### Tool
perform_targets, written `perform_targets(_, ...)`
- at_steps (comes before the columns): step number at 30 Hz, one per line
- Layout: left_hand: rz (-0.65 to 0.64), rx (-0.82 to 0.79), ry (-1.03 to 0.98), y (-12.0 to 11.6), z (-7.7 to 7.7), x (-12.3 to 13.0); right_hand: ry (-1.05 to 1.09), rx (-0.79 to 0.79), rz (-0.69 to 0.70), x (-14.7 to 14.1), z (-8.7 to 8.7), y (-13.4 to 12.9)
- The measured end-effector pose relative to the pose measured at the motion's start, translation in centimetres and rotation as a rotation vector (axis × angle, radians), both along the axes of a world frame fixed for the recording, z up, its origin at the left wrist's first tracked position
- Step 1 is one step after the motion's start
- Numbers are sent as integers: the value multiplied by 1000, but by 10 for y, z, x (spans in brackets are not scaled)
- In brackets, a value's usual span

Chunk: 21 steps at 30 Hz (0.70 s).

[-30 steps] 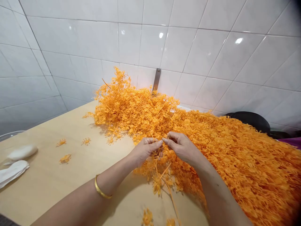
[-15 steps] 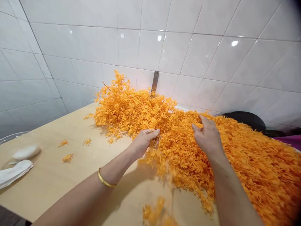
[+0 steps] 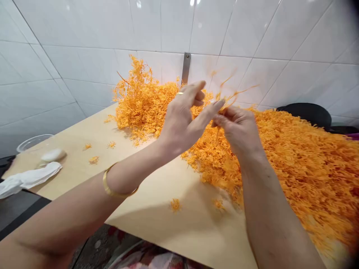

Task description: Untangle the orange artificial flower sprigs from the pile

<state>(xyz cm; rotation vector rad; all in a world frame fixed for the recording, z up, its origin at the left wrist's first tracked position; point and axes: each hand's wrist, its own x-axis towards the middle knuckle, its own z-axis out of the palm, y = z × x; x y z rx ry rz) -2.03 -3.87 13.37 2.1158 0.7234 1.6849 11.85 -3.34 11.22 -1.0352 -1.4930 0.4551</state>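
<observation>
Well, two bare hands are working above the table. The right hand (image 3: 237,130) is pinching a few thin orange sprigs (image 3: 227,100) narrowly between thumb and fingertips, while the left hand (image 3: 182,116) is standing open, its fingers spread and its longest fingertip just beside those sprigs. One gold ring (image 3: 180,93) is sitting on a left finger, and one gold bangle (image 3: 114,188) is circling the left wrist.

Around the pale wooden table (image 3: 168,231), one large orange mass (image 3: 297,164) is covering its right side, and one smaller orange heap (image 3: 140,106) is rising at its far end. Five loose orange tufts (image 3: 175,204) are lying on its top. Toward its left end, one clear plastic bowl (image 3: 34,143), one white lump (image 3: 53,155) and one white cloth (image 3: 28,178) are resting. Behind the table, one steel bracket (image 3: 186,69) is standing against the white tiled wall (image 3: 252,33), and one round black object (image 3: 305,115) is sitting beyond the large orange mass.
</observation>
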Motion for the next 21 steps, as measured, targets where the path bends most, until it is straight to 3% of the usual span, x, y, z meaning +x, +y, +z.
perform_targets(2, 87, 104, 134, -24, -20, -20, 110, 167, -132, 13, 8, -2)
perform_targets(4, 97, 125, 389, -46, -52, -41, 217, 290, -223, 25, 17, -4)
perform_targets(7, 84, -107, 852, -70, -105, -59, 334, 357, -298, 38, 26, -8)
perform_targets(10, 28, -214, 1097, -76, -140, -44, 408, 346, -324, 44, 30, -10)
perform_targets(13, -25, -185, 1112, -62, -147, 1, 439, 359, -328, 47, 29, -11)
perform_targets(17, 151, -76, 1021, -28, -132, 57, 485, 392, -365, 54, 28, -10)
perform_targets(19, 211, -11, 1003, -14, -121, 64, 500, 406, -392, 58, 27, -7)
perform_targets(21, 201, 13, 1009, -8, -112, 56, 496, 398, -410, 62, 26, -5)
